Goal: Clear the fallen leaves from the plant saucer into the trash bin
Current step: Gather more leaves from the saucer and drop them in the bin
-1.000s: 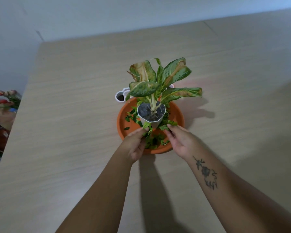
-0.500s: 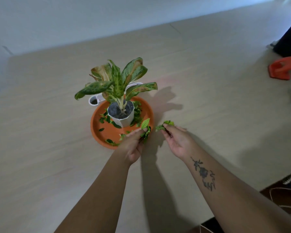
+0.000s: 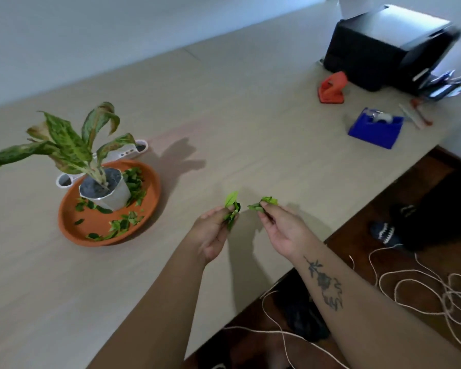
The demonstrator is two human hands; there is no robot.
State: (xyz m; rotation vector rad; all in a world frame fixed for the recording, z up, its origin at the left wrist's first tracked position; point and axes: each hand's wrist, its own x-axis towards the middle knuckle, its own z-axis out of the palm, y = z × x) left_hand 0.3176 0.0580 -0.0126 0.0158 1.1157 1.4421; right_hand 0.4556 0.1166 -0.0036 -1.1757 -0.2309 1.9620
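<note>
Left grip pinches a bunch of green leaves; right grip pinches a second bunch, both held over the bench near its front edge. Well to their left, the orange saucer holds more loose leaves, too blurred to count, around the white pot.

two hands, one saucer, one plant, one printer, one tape dispenser.
</note>
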